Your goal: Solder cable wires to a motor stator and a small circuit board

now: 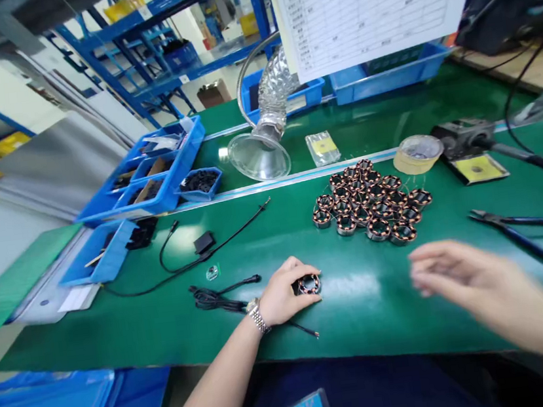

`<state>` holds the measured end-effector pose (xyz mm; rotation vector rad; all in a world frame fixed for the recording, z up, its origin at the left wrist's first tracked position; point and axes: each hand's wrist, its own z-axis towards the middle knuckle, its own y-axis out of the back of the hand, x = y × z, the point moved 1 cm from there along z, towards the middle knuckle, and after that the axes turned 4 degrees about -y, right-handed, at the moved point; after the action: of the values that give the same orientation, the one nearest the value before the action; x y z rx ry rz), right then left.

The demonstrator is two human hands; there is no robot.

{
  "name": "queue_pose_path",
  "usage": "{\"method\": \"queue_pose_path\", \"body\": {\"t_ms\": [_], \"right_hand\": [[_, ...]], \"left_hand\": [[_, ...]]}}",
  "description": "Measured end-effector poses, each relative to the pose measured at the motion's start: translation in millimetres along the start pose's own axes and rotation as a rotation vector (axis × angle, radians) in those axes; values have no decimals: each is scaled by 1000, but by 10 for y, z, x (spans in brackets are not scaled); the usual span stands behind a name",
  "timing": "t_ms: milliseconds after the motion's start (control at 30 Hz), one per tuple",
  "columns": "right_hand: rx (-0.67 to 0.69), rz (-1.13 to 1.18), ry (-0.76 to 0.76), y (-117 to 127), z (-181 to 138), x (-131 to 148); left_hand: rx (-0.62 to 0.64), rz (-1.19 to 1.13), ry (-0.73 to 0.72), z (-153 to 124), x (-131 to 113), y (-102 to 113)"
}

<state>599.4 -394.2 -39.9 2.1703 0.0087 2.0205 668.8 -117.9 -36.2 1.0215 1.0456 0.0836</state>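
While the right hand [463, 279] hangs loosely open, the left hand [281, 296] grasps a copper-wound ring [310, 284] — between thumb and fingers.

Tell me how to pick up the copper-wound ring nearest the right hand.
Probably by the outer wall of that copper-wound ring, coming from the near side and above: it lies flat with its near edge exposed, while neighbouring rings crowd its left and far sides.
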Motion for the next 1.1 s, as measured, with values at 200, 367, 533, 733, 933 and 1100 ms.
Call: {"method": "queue_pose_path", "body": {"t_ms": [200,367,533,733,933,1100], "right_hand": [[176,443,-221,-983,267,-182],[165,473,-254,-1150,398,-141],[168,477,-253,-1150,373,-105],[198,472,-243,-1161,384,-110],[229,450,-240,-1152,388,-115],[251,412,-230,-1152,394,-118]], "left_hand": [[0,27,-47,5,-5,-78],[-69,21,-78,-39,18,-119],[-59,42,-86,-63,23,-127],[-47,63,-95,-50,18,-118],[-34,75,-91,-49,25,-117],[-32,72,-98,-58,27,-113]]}}
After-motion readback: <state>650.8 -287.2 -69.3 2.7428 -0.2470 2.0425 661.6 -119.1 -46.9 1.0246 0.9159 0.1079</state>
